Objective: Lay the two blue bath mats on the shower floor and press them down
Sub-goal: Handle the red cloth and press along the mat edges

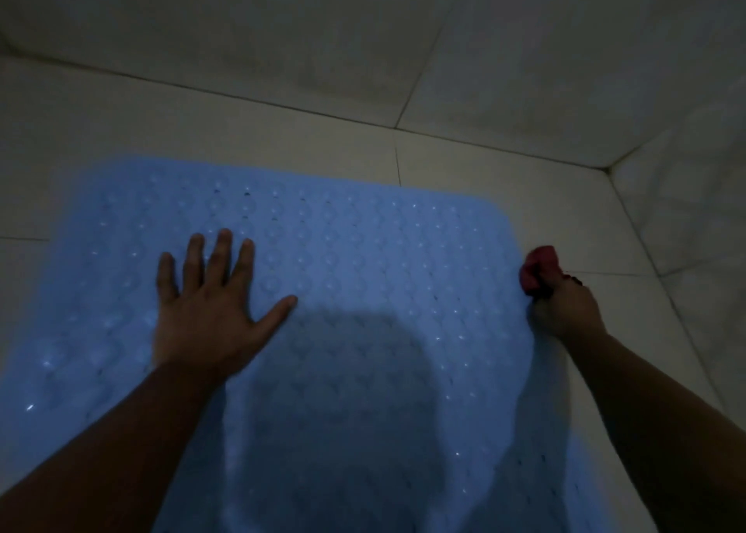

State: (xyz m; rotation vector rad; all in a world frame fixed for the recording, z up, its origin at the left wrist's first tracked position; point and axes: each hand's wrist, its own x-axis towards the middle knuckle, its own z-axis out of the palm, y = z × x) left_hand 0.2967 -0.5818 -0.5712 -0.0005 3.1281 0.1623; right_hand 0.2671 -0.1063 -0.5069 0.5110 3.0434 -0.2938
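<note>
A light blue bath mat [363, 258] with a bumpy surface and small holes lies flat on the pale tiled shower floor [242, 128]. My left hand [210, 310] rests palm down on the mat's left half, fingers spread and straight. My right hand [565, 310] sits at the mat's right edge, fingers curled round a small crumpled red thing [539, 268] that sticks out above the fist. Whether that hand also pinches the mat's edge is unclear. Only one mat can be made out in the dim light.
Tiled walls [484, 47] rise behind the mat and to the right, meeting in a corner [607, 167]. A strip of bare floor runs between the mat and both walls. A dark shadow [355, 371] falls on the mat's near middle.
</note>
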